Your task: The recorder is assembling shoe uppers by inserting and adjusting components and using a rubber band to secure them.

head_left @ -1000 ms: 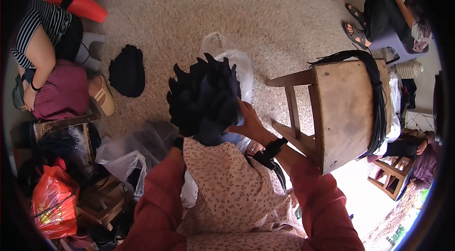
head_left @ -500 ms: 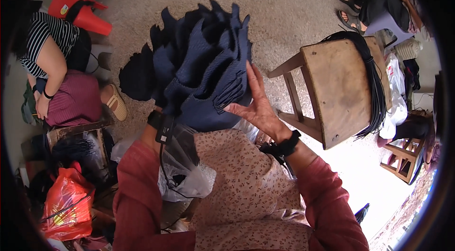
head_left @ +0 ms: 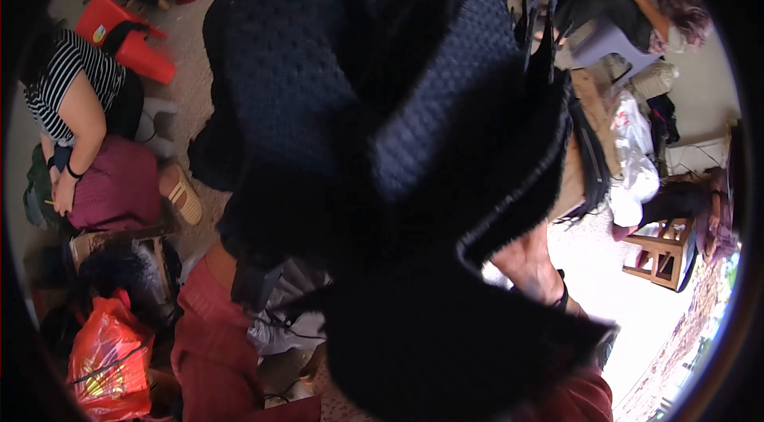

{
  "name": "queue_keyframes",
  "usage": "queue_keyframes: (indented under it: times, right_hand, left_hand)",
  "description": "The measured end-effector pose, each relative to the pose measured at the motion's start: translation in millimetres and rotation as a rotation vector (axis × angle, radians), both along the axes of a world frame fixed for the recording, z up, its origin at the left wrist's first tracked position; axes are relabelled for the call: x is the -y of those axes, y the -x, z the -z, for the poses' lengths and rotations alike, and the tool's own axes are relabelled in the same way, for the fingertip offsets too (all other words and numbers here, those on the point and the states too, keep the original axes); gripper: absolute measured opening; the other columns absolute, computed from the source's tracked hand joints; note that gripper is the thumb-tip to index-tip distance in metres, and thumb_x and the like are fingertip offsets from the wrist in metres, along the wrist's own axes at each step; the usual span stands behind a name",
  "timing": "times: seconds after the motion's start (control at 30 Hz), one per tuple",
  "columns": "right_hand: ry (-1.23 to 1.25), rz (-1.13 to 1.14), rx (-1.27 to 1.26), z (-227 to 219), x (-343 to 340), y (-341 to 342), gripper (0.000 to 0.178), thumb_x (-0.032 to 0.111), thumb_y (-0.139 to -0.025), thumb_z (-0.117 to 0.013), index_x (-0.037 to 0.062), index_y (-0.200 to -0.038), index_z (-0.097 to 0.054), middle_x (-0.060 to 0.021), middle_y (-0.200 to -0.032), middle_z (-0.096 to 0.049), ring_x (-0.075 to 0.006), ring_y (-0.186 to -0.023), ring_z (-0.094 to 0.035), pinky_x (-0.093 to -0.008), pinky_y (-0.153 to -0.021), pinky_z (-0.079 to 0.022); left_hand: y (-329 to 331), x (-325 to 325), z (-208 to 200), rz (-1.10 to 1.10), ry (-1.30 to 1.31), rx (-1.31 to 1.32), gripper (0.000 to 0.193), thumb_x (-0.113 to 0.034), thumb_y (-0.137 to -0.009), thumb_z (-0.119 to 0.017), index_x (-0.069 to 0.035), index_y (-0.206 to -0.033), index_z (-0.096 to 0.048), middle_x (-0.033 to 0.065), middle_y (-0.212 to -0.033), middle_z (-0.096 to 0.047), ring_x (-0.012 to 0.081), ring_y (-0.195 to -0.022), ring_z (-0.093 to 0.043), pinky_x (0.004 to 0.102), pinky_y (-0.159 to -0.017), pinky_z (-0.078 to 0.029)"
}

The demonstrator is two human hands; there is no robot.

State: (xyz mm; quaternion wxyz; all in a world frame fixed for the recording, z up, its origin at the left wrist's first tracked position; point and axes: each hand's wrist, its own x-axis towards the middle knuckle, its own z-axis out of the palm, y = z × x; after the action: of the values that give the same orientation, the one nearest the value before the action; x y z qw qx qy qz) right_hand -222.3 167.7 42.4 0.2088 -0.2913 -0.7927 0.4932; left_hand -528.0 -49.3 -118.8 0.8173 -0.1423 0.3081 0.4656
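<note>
A large bundle of dark navy, textured, leather-like pieces (head_left: 302,80) with jagged, pointed ends is raised close in front of me and fills the middle of the view. Behind its right lower edge shows part of my right hand (head_left: 530,263), the fingers hidden by the pieces; a dark band circles that wrist. My left forearm (head_left: 211,310), in a red sleeve, reaches up to the bundle's lower left, where the hand is covered. The bundle is held up between both arms. A broad black flap (head_left: 446,342) hangs over my lap and right sleeve.
To the left sit a person in a striped top (head_left: 87,87), a red plastic stool (head_left: 119,40) and a red plastic bag (head_left: 111,358). At right, a wooden stool (head_left: 585,103) bears black cords (head_left: 590,159), partly hidden. White bags (head_left: 633,159) and a small wooden stool (head_left: 660,255) stand beyond.
The bundle has come up much closer to me and its pieces fan apart. It now hides my left hand, most of my right hand and much of my patterned apron.
</note>
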Motion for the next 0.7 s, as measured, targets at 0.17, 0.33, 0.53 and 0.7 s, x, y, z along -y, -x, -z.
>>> queue_keyframes:
  times: [0.17, 0.33, 0.53, 0.7]
  right_hand:
    - [-0.038, 0.093, 0.168, -55, 38, -68, 0.12, 0.046, -0.061, -0.091, 0.0, -0.151, -0.026, -0.0238, -0.148, -0.03, -0.0373, -0.14, -0.031, -0.0464, -0.112, -0.033]
    - [-0.1, 0.2, 0.194, -78, 108, -149, 0.125, 0.054, -0.058, -0.089, 0.0024, -0.152, -0.025, -0.0257, -0.149, -0.029, -0.0398, -0.139, -0.032, -0.0488, -0.112, -0.033]
    - [0.203, 0.425, 0.285, -42, 191, -243, 0.115, 0.046, -0.065, -0.089, 0.0011, -0.151, -0.027, -0.0223, -0.144, -0.036, -0.0342, -0.135, -0.039, -0.0427, -0.11, -0.037]
    - [0.747, 0.559, 0.013, -36, 195, -264, 0.092, 0.04, -0.074, -0.086, -0.0024, -0.141, -0.041, -0.0178, -0.133, -0.053, -0.0252, -0.124, -0.052, -0.0379, -0.101, -0.045]
  left_hand:
    - [-94, 26, -19, 0.143, -0.136, 0.011, 0.09, -0.073, -0.089, -0.043, -0.002, -0.144, -0.041, 0.0129, -0.144, -0.05, 0.0276, -0.127, -0.051, 0.0439, -0.111, -0.037]
    - [-171, 25, -57, 0.255, -0.215, -0.006, 0.09, -0.073, -0.09, -0.043, -0.001, -0.144, -0.041, 0.013, -0.144, -0.05, 0.0277, -0.127, -0.051, 0.0439, -0.111, -0.037]
    - [-313, -33, -116, 0.414, -0.221, 0.044, 0.09, -0.073, -0.09, -0.043, -0.001, -0.144, -0.041, 0.0131, -0.144, -0.05, 0.0278, -0.127, -0.051, 0.0439, -0.111, -0.037]
    - [-346, -24, -123, 0.563, 0.128, 0.042, 0.069, -0.057, -0.098, -0.044, 0.0, -0.136, -0.051, 0.0131, -0.135, -0.058, 0.0266, -0.121, -0.057, 0.0441, -0.106, -0.043]
